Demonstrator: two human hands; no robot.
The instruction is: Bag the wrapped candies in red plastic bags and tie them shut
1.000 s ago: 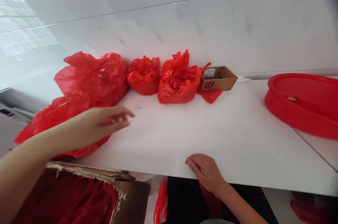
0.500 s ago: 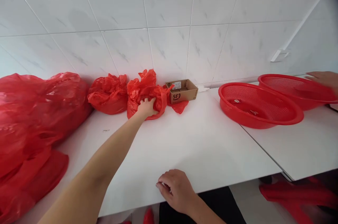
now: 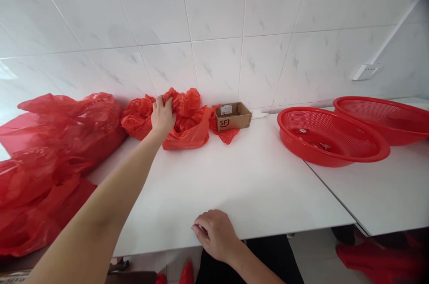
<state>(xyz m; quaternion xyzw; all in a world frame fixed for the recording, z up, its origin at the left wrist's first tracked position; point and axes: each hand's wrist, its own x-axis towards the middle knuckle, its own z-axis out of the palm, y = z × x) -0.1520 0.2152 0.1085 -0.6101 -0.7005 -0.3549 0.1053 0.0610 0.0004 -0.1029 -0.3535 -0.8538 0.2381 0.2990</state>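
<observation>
My left hand (image 3: 163,116) is closed on the crumpled upper edge of a red plastic bag (image 3: 187,134) by the wall. The bag sags open beside the fingers, and its contents are hidden. Just left of it, a smaller red plastic bag (image 3: 136,116) is partly covered by my hand. My right hand (image 3: 216,232) rests at the table's front edge with its fingers curled in and the thumb against them. Whatever it holds, if anything, is hidden.
A small cardboard box (image 3: 233,117) stands right of the bag, against the tiled wall. Farther right are two red plastic colanders, a near one (image 3: 335,159) with small red packets inside and a far one (image 3: 385,130). Large red bags (image 3: 67,141) fill the left side of the white table (image 3: 241,177).
My left hand has moved up and left from inside the bag to its upper edge, pulling the plastic. The other person's hand has left the far colander. My right hand stays curled.
</observation>
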